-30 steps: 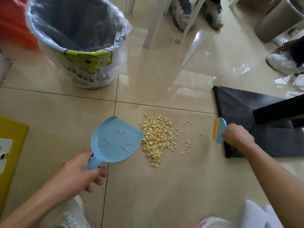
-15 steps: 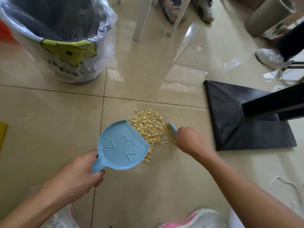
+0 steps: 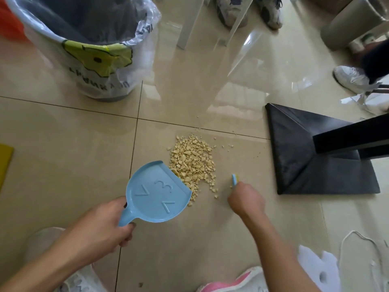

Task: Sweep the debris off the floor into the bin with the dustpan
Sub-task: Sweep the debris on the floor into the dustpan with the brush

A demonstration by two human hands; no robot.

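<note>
On floor: lined bin w/ no debris visible, dustpan gripped by left hand, brush by right.

Glossy beige ceramic floor tiles with thin dark grout lines fill the frame, mirroring bright daylight at upper centre. White furniture legs stand at top centre. A black pyramid-shaped metal stand base sits at right. A grey cylindrical container occupies the upper right corner.
</note>
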